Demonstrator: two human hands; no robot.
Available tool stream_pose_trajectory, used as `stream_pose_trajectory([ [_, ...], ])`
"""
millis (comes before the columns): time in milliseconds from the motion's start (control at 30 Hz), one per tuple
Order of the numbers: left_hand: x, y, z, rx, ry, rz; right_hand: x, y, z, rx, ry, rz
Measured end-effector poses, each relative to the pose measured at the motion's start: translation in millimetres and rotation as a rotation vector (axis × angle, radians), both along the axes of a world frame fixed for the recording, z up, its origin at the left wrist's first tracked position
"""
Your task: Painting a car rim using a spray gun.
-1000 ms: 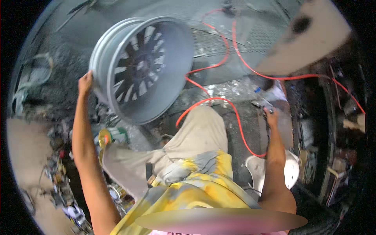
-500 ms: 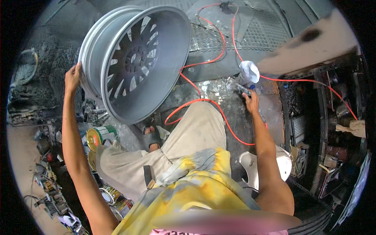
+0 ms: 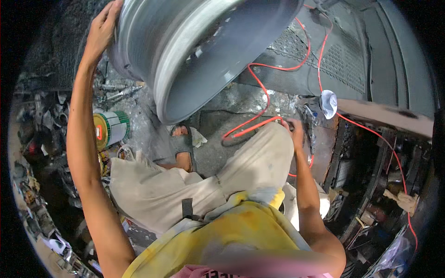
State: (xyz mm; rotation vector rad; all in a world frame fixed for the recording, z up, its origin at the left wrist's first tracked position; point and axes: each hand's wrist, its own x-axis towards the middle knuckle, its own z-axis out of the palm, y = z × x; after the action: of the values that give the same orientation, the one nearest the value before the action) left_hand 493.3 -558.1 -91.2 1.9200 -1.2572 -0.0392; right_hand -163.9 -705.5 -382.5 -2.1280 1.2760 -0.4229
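Observation:
A large grey alloy wheel rim [image 3: 157,60] stands tilted at the upper left, cut off by the top edge of the picture. My left hand [image 3: 103,30] grips its outer edge, fingers wrapped over the lip. My right hand [image 3: 296,132] is beside my knee, near a loop of red air hose [image 3: 252,127]. Its fingers are blurred, and whether they hold anything is unclear. Just right of that hand a spray gun [image 3: 310,125] rests low, apart from the palm, with a white cup [image 3: 329,104] close by.
A green and white paint can [image 3: 112,129] lies on its side by my sandalled foot [image 3: 183,143]. Scrap parts [image 3: 46,116] crowd the left. A dark perforated mat [image 3: 333,60] covers the far floor, and cluttered shelving [image 3: 366,185] lines the right.
My right hand has come away from the spray gun toward my knee. The wheel rim, with my left hand on it, appears higher and larger, and the whole view has shifted.

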Motion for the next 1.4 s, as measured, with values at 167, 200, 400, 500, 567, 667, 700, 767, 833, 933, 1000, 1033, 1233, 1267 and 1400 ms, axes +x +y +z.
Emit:
stream_pose_trajectory([
  [167,47.6,32.1,-35.3,-0.151,0.077,0.025,77.7,-17.4,-14.5,0.520,-0.030,-0.020],
  [200,79.5,53.9,-50.7,-0.223,0.407,0.057,97.1,-14.2,-16.3,0.597,-0.008,0.058],
  [400,-31.8,-5.1,49.4,0.178,0.208,-0.123,33.0,-0.6,-13.4,0.976,0.060,-0.347],
  [500,-18.8,-5.3,104.3,0.515,0.293,-0.028,-40.3,9.6,1.4,0.425,0.383,-0.265],
  [567,-31.3,-30.2,115.6,0.473,0.317,-0.148,-151.3,1.3,1.6,0.515,0.389,-0.431],
  [667,9.5,-51.2,71.8,0.279,0.237,-0.340,-222.7,-15.8,44.5,0.321,0.725,-0.562],
  [700,-5.4,-58.9,59.9,0.258,0.243,-0.271,-210.2,-3.3,46.4,0.353,0.725,-0.556],
  [767,-35.3,-74.7,62.8,0.357,0.261,-0.117,-164.7,13.4,73.5,0.585,0.540,-0.353],
  [833,-39.5,-65.9,68.6,0.395,0.256,0.005,-91.3,43.9,110.8,0.425,0.711,-0.193],
  [933,-40.8,-69.3,52.9,0.300,0.325,-0.050,-49.8,74.5,182.6,0.485,0.790,-0.219],
  [1000,-36.8,-64.8,49.4,0.340,0.365,-0.078,-13.3,97.4,235.1,0.567,0.708,-0.186],
  [1033,-44.3,-75.2,46.5,0.420,0.356,-0.065,-25.3,113.6,249.9,0.526,0.550,-0.233],
  [1233,-39.7,-86.7,68.0,0.782,0.410,0.002,23.1,187.8,382.0,0.863,0.420,-0.277],
  [1267,-37.3,-95.2,72.6,0.856,0.461,-0.042,24.9,197.9,394.8,0.930,0.381,-0.346],
  [1400,-40.6,-119.3,86.8,0.922,0.514,-0.075,20.7,235.5,415.9,1.013,0.618,-0.477],
])
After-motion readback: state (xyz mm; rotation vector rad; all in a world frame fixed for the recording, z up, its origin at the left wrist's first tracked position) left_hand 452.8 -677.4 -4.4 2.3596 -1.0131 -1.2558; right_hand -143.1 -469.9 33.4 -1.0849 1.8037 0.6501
